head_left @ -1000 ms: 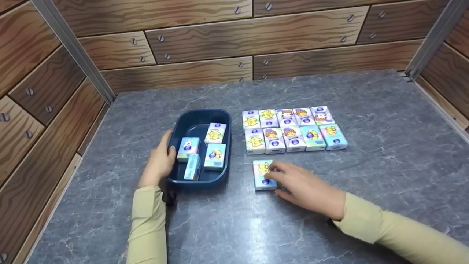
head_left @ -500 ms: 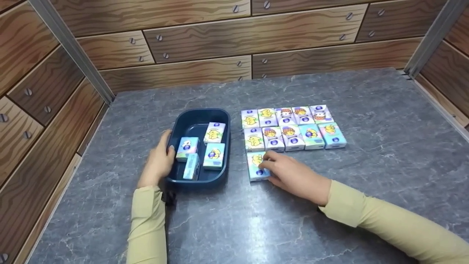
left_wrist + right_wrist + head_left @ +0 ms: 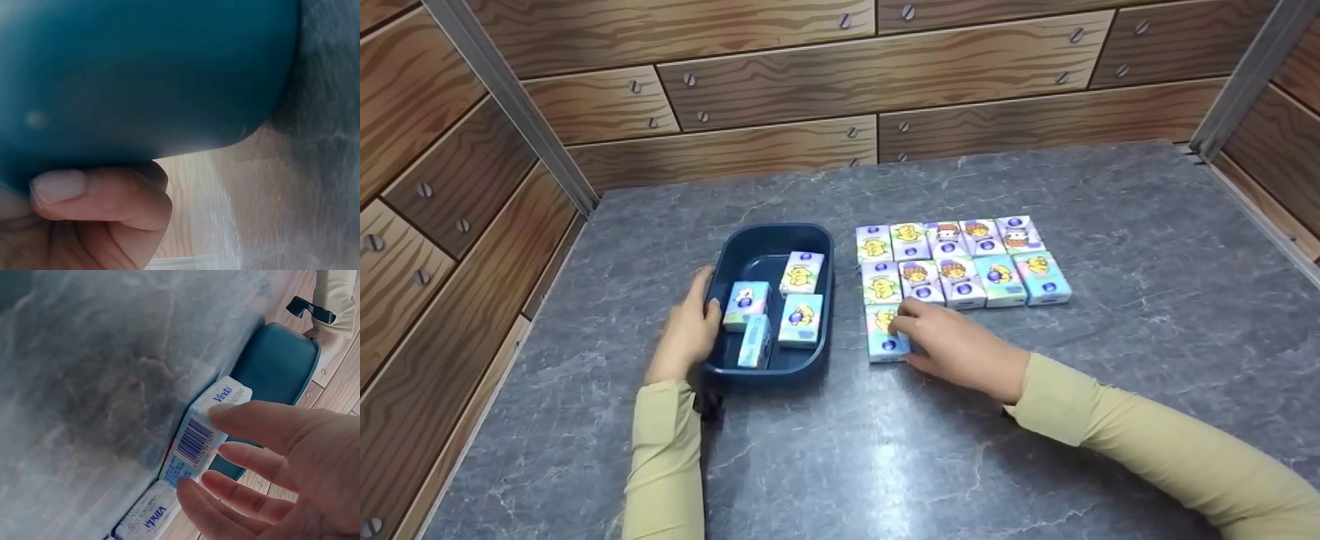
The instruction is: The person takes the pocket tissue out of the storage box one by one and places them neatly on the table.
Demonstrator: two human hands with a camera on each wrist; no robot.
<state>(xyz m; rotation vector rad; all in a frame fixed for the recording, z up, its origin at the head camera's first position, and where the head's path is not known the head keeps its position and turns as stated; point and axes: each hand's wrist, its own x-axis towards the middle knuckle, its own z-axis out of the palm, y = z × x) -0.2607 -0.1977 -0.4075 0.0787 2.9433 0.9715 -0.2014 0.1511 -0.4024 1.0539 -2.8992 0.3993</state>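
My left hand [image 3: 684,334] holds the left side of a dark blue plastic bin [image 3: 771,373], thumb at its rim. In the left wrist view the thumb [image 3: 62,188] lies against the bin's wall. My right hand [image 3: 964,349] grips a light blue pack of tissues [image 3: 885,346] by its edges. This pack lies flat below the left end of two rows of tissue packs [image 3: 960,279], touching the lower row. The right wrist view shows the pack's barcode side [image 3: 194,439] between thumb and fingers, with another Vinda pack [image 3: 147,514] beyond its end.
Inside the bin are several more tissue packs [image 3: 799,321], one of them on its edge [image 3: 754,341]. A grey marbled table [image 3: 810,465] lies under everything. Wood-patterned walls [image 3: 780,90] with metal corner strips [image 3: 521,112] enclose its back and sides.
My right hand has slid the light blue pack up and left across the table until it meets the lower row. The left hand and the bin stay in place.
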